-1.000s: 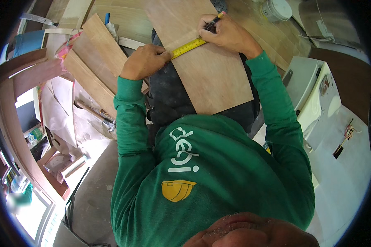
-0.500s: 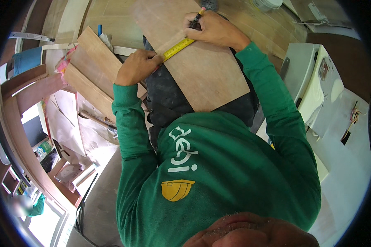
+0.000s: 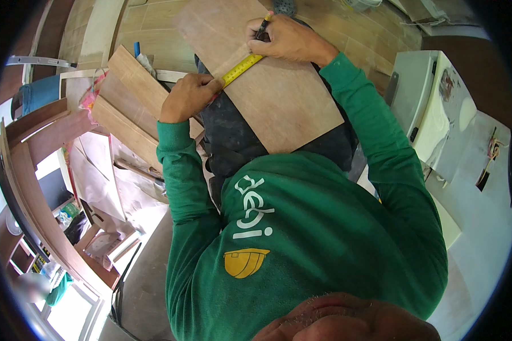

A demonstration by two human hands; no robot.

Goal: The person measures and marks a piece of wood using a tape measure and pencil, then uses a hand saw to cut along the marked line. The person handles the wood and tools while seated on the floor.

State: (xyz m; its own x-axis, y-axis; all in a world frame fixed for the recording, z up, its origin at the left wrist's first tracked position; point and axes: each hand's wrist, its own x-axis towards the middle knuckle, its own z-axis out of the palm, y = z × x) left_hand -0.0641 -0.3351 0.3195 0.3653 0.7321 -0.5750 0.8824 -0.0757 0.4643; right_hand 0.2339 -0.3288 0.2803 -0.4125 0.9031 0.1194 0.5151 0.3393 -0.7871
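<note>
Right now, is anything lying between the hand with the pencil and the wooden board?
Only the yellow tape measure, stretched across the board between both hands. The right hand rests directly on the wood, its pencil beside the tape.

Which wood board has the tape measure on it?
The wide board across the person's lap, under both hands; the yellow tape measure lies across it. The stacked boards at left are bare.

A matt, smooth wooden board with pale grain is seen lying over dark, dull cloth. A glossy yellow tape measure is laid across it. Matt green knitted cloth is worn as a sweatshirt. More bare wooden planks and crumpled brown paper are seen; a smooth white cabinet shows a matt finish.
</note>
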